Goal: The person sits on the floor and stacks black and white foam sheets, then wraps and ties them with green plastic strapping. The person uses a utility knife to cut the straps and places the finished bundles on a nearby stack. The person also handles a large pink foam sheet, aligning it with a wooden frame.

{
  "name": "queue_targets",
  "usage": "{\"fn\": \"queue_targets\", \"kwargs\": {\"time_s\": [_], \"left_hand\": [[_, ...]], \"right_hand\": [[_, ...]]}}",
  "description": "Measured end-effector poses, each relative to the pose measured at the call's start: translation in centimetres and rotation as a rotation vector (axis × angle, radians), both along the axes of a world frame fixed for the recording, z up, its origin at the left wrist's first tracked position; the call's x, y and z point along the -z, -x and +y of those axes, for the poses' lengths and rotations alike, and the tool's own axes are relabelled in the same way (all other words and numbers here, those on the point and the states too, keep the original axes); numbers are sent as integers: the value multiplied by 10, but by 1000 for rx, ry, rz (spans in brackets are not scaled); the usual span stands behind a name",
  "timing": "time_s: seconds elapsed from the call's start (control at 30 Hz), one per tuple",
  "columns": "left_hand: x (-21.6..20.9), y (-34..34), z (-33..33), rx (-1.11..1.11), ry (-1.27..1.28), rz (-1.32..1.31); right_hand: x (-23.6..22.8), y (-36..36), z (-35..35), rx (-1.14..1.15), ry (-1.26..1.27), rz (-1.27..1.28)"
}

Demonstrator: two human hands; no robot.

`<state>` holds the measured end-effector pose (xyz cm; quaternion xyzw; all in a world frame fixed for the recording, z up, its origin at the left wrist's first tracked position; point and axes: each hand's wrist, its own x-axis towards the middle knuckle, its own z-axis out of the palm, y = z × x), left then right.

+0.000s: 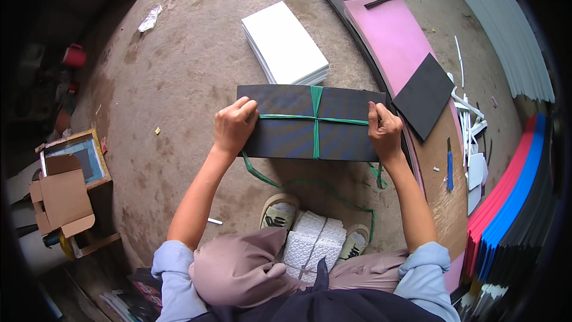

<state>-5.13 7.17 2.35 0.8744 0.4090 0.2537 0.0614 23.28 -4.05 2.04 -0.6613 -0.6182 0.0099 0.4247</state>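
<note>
A black rectangular bundle (280,140), seemingly of flat sheets, is in front of me, bound with green plastic strapping (316,98) that crosses near its middle. At the bundle's left end my left hand (234,125) is closed in a fist where the strapping runs under the fingers. My right hand (385,131) is closed the same way at the right end, thumb up. Loose strapping trails below the bundle, toward my shoes. Just beyond the bundle's far edge lies a stack of white sheets (286,42).
Between my shoes sits a tied white textured bundle (314,241). To the right are a pink sheet (390,36), a black square sheet (424,95), a blue-handled cutter (450,170) on a brown board (438,194), and stacked coloured sheets (506,185). At left is a cardboard box (65,197).
</note>
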Motion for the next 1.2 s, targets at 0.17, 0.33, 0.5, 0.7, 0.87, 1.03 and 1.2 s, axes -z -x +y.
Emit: {"fn": "queue_targets", "kwargs": {"time_s": [0.17, 0.33, 0.5, 0.7, 0.87, 1.03, 1.2], "left_hand": [[5, 2, -3, -54, -4, -51], [3, -1, -6, -120, -52, -16], [1, -4, -9, -201, -11, -39], [8, 5, -11, -261, 45, -88], [6, 16, -4, -401, 264, -167], [16, 48, -21, -385, 1008, -833], [28, 47, -31, -567, 705, -648]], "right_hand": [[5, 5, 0, 19, -65, 42], [-1, -13, 0, -40, 171, 755], [-8, -35, -4, -142, 249, 1219], [-10, -41, -25, -60, 232, 1245], [-22, -84, -49, 30, 737, 466], [-3, -70, -74, 90, 591, 339], [53, -44, -74, 329, 484, 433]]}}
